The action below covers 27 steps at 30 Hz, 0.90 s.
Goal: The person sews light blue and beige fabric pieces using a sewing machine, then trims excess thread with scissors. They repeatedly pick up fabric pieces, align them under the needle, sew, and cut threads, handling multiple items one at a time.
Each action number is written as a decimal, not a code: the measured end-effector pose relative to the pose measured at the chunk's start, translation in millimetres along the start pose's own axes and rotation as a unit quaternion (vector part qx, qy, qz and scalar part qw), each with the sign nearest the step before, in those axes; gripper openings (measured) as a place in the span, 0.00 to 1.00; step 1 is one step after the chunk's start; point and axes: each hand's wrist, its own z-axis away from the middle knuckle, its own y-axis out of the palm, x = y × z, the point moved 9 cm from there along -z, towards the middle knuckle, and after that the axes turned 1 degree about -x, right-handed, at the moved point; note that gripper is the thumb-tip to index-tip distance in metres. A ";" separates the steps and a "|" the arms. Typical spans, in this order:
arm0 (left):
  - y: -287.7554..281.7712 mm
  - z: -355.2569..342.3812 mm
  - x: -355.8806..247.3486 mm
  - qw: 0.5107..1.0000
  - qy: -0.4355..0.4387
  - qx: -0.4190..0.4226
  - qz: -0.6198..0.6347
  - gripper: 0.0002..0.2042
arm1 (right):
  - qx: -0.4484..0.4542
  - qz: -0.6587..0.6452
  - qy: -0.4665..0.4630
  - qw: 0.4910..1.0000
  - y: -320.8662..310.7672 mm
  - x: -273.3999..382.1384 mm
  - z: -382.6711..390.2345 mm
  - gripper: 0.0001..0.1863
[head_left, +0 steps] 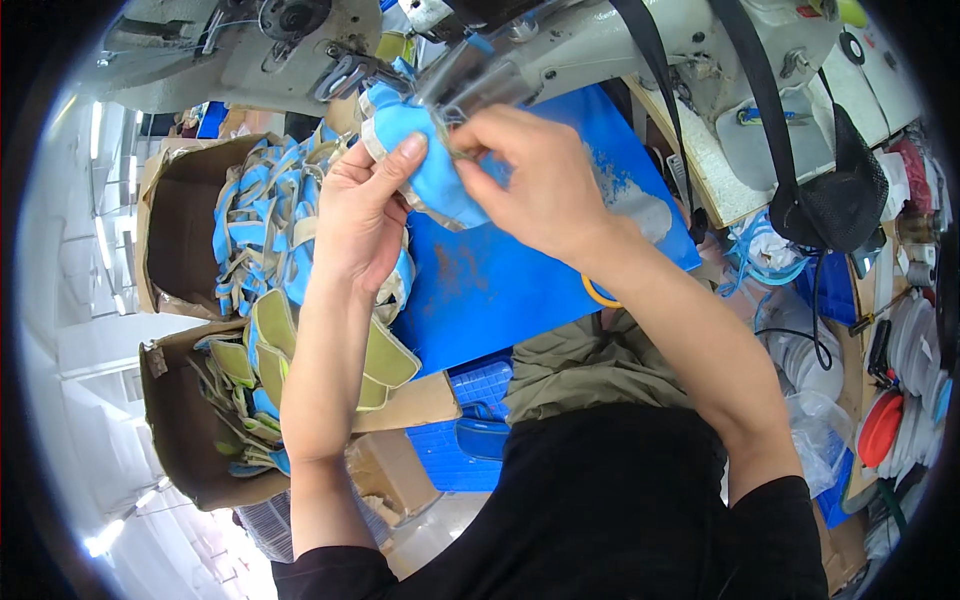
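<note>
Both hands up at the sewing machine point(560, 50), working one blue padded fabric piece point(425, 165) with pale edge binding.

Left hand point(360, 210): thumb pressed on the blue face, fingers wrapped behind, gripping the piece from the left. Looks like it steadies the piece and keeps the edge flat.

Right hand point(535, 180): fingertips pinched on the piece's upper right edge, right below the machine's metal arm. Probably guiding that edge toward the needle area; the needle itself is hidden behind the hand, can't confirm.

The piece is held in the air just under the machine head, above the blue mat point(500, 270), not resting on it.

Surface: blue mat covers the machine table, scuffed white in patches. Black strap point(680, 110) hangs from the machine down to a dark pouch point(835, 200) on the right.

Left of the person: two open cardboard boxes. Upper box point(175, 225) stacked with blue-and-beige pieces, lower box point(185, 430) with yellow-green ones. Both within arm's reach, likely as stock or finished lots; can't tell which.

Right edge: cables, plastic bags, stacked round lids or spools, one red. Blue crate point(470, 440) below the table. Room looks like a workshop, strip lights along the left.
</note>
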 end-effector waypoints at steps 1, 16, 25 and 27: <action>0.1 0.3 0.6 1.000 -0.001 -0.001 -0.006 0.13 | 0.003 -0.002 -0.001 1.000 0.3 0.4 0.1 0.07; 2.2 -2.2 13.1 0.996 -0.082 0.009 0.039 0.12 | 0.032 0.037 0.030 0.998 4.7 4.3 -3.5 0.08; 4.4 -10.6 8.3 0.994 -0.099 0.002 0.043 0.13 | 0.020 0.030 0.083 0.996 7.5 0.3 -9.6 0.08; 5.1 -12.2 4.0 0.995 -0.082 0.004 0.048 0.13 | 0.010 0.014 0.103 0.995 9.3 -1.3 -9.9 0.09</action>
